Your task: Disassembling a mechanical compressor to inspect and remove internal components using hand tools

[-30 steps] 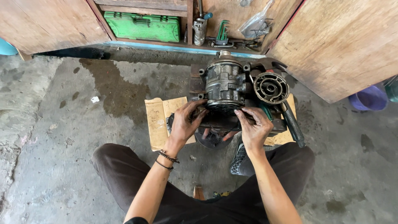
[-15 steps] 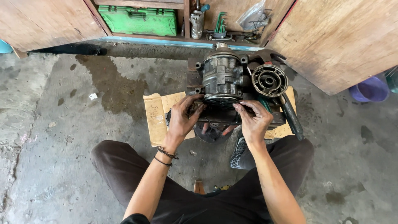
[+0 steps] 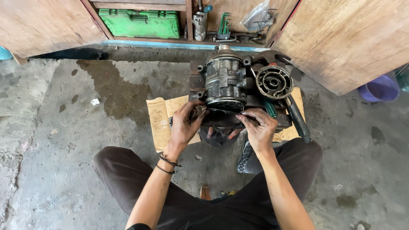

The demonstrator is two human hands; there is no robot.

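Since a second ago your 2 hands have barely shifted; both stay at the near end of the compressor body (image 3: 224,81), and the view sits slightly closer. Your left hand (image 3: 186,123) is curled, fingertips pinching the dark rim at the compressor's lower left edge. Your right hand (image 3: 260,127) is half-closed, fingers pressed on a thin black ring (image 3: 226,111) along the same rim. The compressor is a grimy, ribbed grey metal cylinder lying on a dark block over cardboard (image 3: 159,121) on the stained concrete floor (image 3: 64,127). Just beside it lies a round metal plate (image 3: 274,81) with concentric grooves. Behind, the open wooden cabinet (image 3: 353,38) holds a green plastic case (image 3: 140,23) and a set of hex keys (image 3: 223,24).
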